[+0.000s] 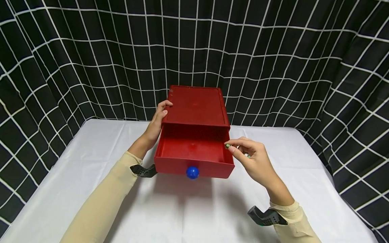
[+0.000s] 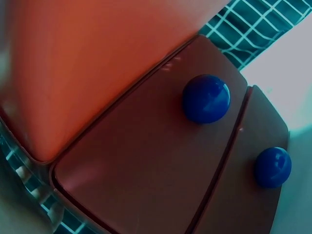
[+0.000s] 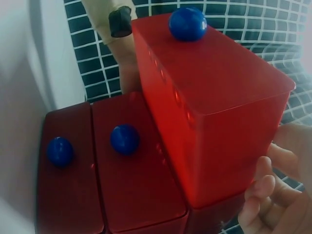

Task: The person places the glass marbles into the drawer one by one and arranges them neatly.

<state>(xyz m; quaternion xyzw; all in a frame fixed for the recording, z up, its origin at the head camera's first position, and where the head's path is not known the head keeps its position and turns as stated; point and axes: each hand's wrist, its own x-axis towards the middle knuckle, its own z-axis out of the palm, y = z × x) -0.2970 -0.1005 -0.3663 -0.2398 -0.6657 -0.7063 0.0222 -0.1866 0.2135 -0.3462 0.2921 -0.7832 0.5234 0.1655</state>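
A red drawer cabinet (image 1: pixel 196 106) stands on the table with its top drawer (image 1: pixel 194 167) pulled out, a blue knob (image 1: pixel 192 172) on its front. My left hand (image 1: pixel 154 128) rests against the cabinet's left side, fingertips at the top edge. Over the drawer's right wall, thumb and index finger of my right hand (image 1: pixel 253 157) pinch a small green piece (image 1: pixel 227 146); its exact kind I cannot tell. In the right wrist view the right fingers (image 3: pixel 265 185) lie close beside the open drawer, and the green piece is hidden.
Two closed drawers sit below the open one, a middle drawer (image 2: pixel 141 151) and a bottom drawer (image 3: pixel 68 195), each with a blue knob. White cloth covers the table (image 1: pixel 100 145). A black curtain with a white grid (image 1: pixel 194 44) surrounds it at the back and sides.
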